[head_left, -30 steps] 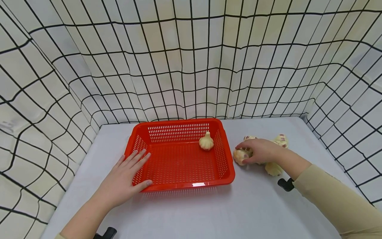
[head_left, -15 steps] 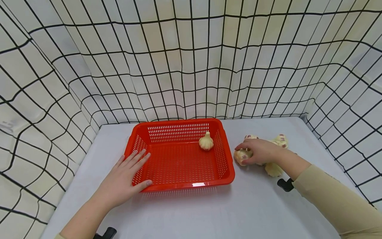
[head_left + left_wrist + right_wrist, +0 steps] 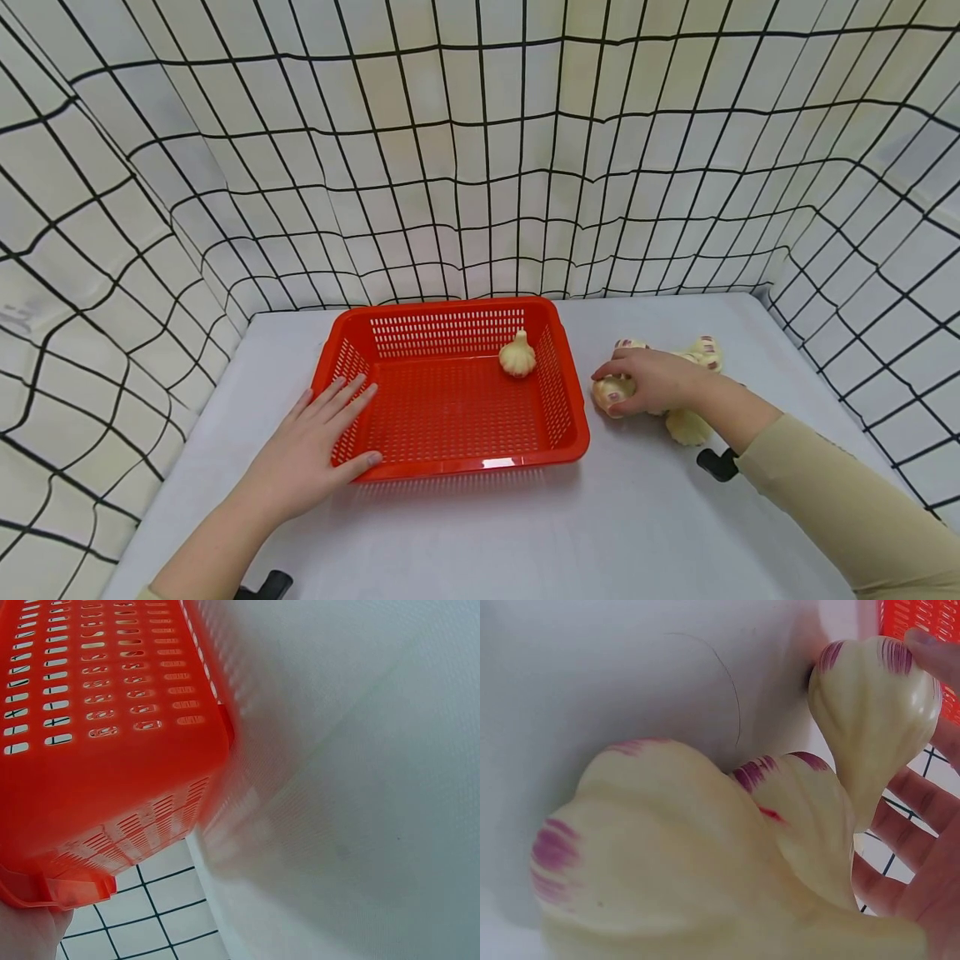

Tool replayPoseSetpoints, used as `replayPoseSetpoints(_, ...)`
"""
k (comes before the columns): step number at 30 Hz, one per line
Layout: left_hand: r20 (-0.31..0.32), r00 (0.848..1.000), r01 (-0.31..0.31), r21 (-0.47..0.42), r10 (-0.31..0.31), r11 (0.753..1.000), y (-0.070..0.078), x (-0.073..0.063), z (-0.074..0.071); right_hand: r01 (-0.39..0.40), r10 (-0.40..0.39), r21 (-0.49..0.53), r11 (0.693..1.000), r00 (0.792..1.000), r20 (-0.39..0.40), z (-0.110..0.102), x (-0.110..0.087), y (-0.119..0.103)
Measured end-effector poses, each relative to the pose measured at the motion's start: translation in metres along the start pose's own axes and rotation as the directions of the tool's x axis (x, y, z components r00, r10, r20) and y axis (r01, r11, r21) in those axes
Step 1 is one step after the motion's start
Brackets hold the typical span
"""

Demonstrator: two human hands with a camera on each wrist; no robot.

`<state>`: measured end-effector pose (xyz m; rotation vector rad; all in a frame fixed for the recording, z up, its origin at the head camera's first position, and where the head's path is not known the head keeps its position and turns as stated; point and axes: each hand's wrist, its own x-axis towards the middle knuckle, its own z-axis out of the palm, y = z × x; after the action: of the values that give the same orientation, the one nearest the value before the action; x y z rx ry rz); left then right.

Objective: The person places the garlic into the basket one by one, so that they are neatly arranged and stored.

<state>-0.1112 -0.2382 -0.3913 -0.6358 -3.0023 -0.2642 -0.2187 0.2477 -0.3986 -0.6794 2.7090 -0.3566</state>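
Note:
My left hand (image 3: 311, 454) lies over the left front corner of a red plastic basket (image 3: 472, 468), its fingers straight across the rim. In the left wrist view, part of that hand (image 3: 30, 930) shows at the rim. One garlic bulb (image 3: 517, 357) sits upright inside the basket at the right. Right of the basket, my right hand (image 3: 652, 382) grips another garlic bulb (image 3: 612, 398) between thumb and fingers. The right wrist view shows this purple-streaked bulb (image 3: 877, 697) with the thumb on it, two more bulbs close by.
Several more garlic bulbs lie around and partly under my right hand, among them a bulb (image 3: 687, 427) near the wrist and a bulb (image 3: 707, 353) farther back. Black netting (image 3: 487, 175) over white cloth encloses the white table (image 3: 480, 542) at the back and sides.
The garlic bulb in my right hand has shifted very slightly to the right, away from the basket. My left hand and the basket stay as they were.

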Motion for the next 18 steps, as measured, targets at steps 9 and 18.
replayPoseSetpoints(9, -0.011, 1.000, -0.006, 0.003, 0.006, 1.000, 0.0002, -0.0004, -0.0005, 0.036, -0.037, -0.098, 0.995, 0.999, -0.008, 0.0019, 0.0022, 0.0015)
replayPoseSetpoints(18, -0.009, 1.000, -0.005, -0.008, 0.005, 1.000, 0.0013, -0.0001, -0.0015, 0.084, -0.090, -0.149, 0.985, 0.995, -0.040, 0.0021, 0.0014, 0.0017)
